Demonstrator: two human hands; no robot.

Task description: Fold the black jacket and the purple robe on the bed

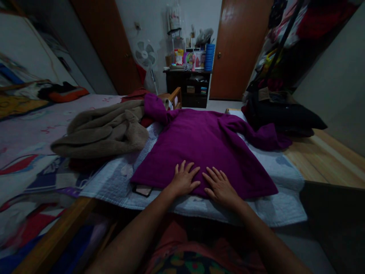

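Note:
A purple long-sleeved top (199, 140) lies spread out in front of me, its hem toward me and its sleeves reaching to either side at the far end. My left hand (184, 179) rests flat on it near the hem, fingers spread. Beside it, my right hand (221, 185) also lies flat on the fabric with fingers apart. Neither hand grips anything. Under the top is a pale blue quilted cloth (288, 190). A phone-like dark-edged object (142, 190) pokes out from beneath the hem at the left.
A brown fleecy garment (105, 131) is heaped to the left, by a bed with a patterned sheet (94, 108). Folded dark clothes (285, 112) sit at the right on a wooden surface (310, 156). Farther back stand a fan (145, 55) and a dark cabinet (173, 83).

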